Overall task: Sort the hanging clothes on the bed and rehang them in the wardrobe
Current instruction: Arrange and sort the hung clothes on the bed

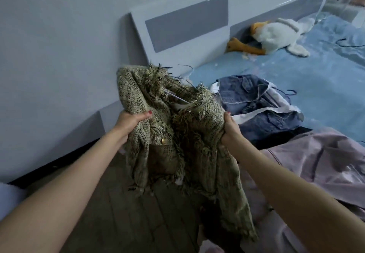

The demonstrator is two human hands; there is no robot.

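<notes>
Gripping green tweed jacket [177,134] between left hand [129,123] and right hand [230,130].

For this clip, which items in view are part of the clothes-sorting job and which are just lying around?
Part of the job:
green tweed jacket, gripped by left hand and right hand
hanger inside its neckline
denim garments on the bed
lilac garment on the bed

Lying about:
plush goose by the headboard
black cable on the blue bedsheet
</notes>
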